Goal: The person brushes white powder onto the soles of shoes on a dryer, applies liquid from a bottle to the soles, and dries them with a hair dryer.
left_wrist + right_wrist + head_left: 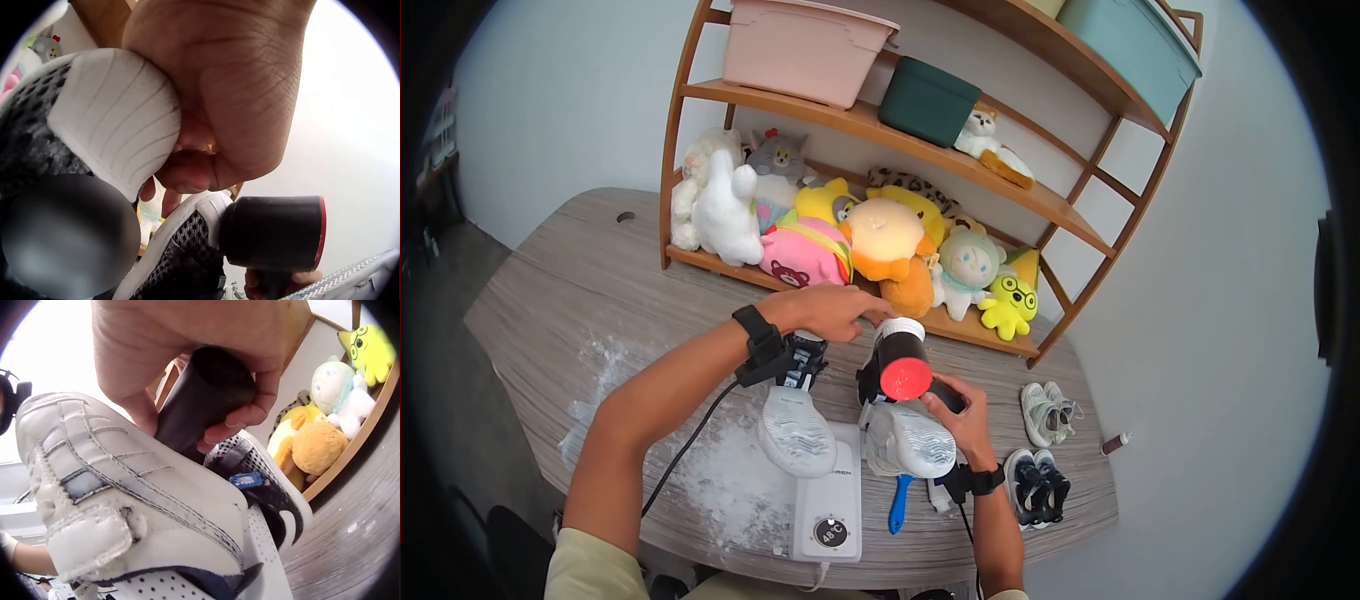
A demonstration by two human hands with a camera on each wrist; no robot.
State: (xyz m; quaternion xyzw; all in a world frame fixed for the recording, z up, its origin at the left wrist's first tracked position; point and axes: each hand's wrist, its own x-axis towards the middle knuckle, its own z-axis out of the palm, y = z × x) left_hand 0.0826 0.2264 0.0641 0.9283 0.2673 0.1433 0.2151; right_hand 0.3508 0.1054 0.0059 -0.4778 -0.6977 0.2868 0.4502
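Note:
In the head view my right hand (pixel 966 418) grips the dark handle of a black hair dryer (pixel 194 400) with a red rear end. Its barrel (pixel 269 231) points at the white toe of a dark mesh shoe (pixel 187 250), close against it. My left hand (pixel 835 310) reaches over to that toe, index finger extended and thumb bent in. Beside it stands another dark mesh shoe (pixel 803 358). Two white sneakers, one on the left (pixel 797 432) and one on the right (pixel 920 442), sit soles outward on a white shoe dryer (pixel 828 505) reading 48°C.
A blue-handled brush (pixel 898 505) lies right of the shoe dryer. White powder (pixel 730 490) covers the table at left. Pale shoes (pixel 1048 413), dark shoes (pixel 1037 488) and a small bottle (pixel 1115 443) are at right. Behind stands a wooden shelf (pixel 820 105) with plush toys and bins.

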